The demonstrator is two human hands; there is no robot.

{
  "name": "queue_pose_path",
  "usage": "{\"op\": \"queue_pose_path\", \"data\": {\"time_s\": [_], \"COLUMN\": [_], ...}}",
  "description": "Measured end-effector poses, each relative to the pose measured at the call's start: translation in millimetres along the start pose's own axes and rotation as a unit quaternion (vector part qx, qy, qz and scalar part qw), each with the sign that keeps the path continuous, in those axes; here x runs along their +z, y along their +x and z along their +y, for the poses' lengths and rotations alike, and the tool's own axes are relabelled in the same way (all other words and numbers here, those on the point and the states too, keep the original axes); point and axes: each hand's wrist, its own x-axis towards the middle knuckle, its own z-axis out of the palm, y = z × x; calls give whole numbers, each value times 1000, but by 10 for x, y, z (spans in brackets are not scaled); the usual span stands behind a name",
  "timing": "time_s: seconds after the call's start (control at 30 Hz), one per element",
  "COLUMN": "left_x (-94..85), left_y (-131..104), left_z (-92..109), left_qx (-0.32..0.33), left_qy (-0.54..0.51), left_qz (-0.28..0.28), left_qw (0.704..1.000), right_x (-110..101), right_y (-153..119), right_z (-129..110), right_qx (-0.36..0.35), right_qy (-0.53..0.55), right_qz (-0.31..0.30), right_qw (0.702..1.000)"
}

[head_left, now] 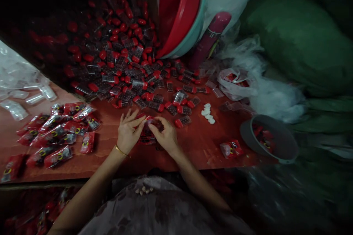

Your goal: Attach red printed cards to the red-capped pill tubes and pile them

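My left hand [129,131] and my right hand [164,134] meet over the red table, pinching a small red and clear packet [149,120] between their fingertips. More red packaging [146,140] lies just beneath them. Beyond my hands spreads a heap of small clear containers with red caps [138,84], spilling from a dark box. To the left sits a pile of red printed packets [55,130]. Right of my hands are several white round pieces [207,113], and a single red packet [231,149] lies near the front edge.
A grey bowl [246,134] holding red packets stands at the right. Behind are red [179,14] and teal basins, a pink-capped bottle [209,36] and a plastic bag [237,93]. Clear plastic pieces [16,108] lie far left. Green sacks [300,36] fill the back right.
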Motion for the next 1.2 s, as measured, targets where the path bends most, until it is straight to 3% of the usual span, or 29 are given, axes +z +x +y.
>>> {"op": "queue_pose_path", "data": {"time_s": [0.1,0.17,0.27,0.33,0.37,0.47,0.57,0.63,0.77,0.87,0.93,1.0,1.07,1.2], "left_x": [-49,-48,-4,39,59,105,142,173,205,139,77,49,74,190], "left_y": [-16,-32,-53,-60,-61,-51,-18,16,57,16,-36,-80,-100,-77], "left_z": [100,151,202,216,213,152,41,-11,17,111,178,246,318,441], "left_qx": [-31,-110,-252,-298,-303,-268,-201,-129,-21,11,-6,-80,-168,-259], "left_qy": [-88,-190,-376,-450,-459,-388,-207,-73,66,27,-57,-164,-286,-487], "left_qz": [16,43,5,-28,-28,8,-4,-28,-16,23,22,-18,-58,-17], "left_qw": [996,975,892,841,835,882,957,989,997,999,998,983,941,834], "right_x": [71,97,119,131,133,113,57,26,11,-5,-21,-18,21,112], "right_y": [56,63,30,-4,-18,-23,21,52,58,40,34,24,-3,-104], "right_z": [-40,-51,-60,-55,-44,27,131,184,195,143,98,50,1,-67], "right_qx": [52,66,77,81,85,85,71,79,92,69,61,58,55,42], "right_qy": [112,148,159,159,155,117,72,69,89,67,58,61,72,83], "right_qz": [-18,-13,11,12,11,36,78,87,89,117,142,157,156,118], "right_qw": [992,987,984,984,984,989,992,991,988,988,986,984,984,989]}}
